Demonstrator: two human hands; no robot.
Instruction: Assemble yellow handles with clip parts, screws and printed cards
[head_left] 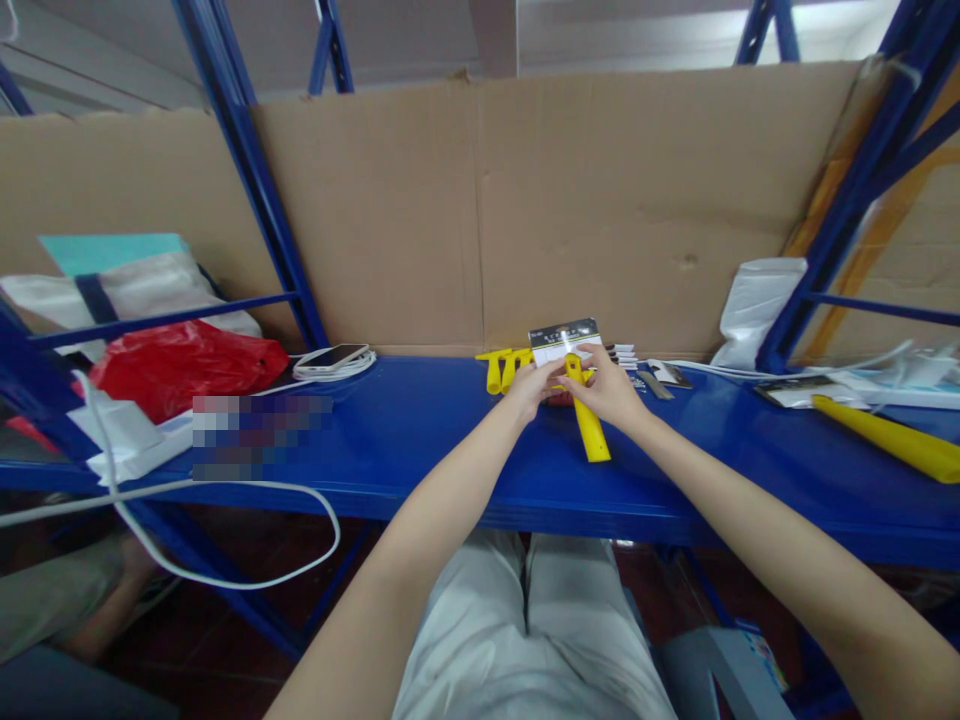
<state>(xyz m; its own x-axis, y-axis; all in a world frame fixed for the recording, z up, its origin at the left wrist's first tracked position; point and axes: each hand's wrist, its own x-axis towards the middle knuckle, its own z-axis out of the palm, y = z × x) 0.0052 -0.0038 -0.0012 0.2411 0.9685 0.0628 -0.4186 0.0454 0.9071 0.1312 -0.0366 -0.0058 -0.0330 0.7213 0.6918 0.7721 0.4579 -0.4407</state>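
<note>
In front of me, my left hand [529, 388] and my right hand [613, 388] meet around a long yellow plastic piece [592, 432], shaped like a handle with a hole near its upper end. Its wide lower end points toward me. My right fingers and thumb close on its upper part, while my left fingers pinch its left side. A black-and-white printed card [564, 338] stands up just behind the hands; whether the fingers also touch it is hidden. Several similar yellow pieces [493, 374] lie left of the hands. Something reddish shows partly under them.
Right of the hands on the blue shelf [435, 430] lie a flat grey blade-like piece [655, 386] and small cards. Farther right are a long yellow object [892, 440] and a white pouch [759, 312]. Left are a phone [337, 356], red bag [187, 368] and looping white cable [330, 520].
</note>
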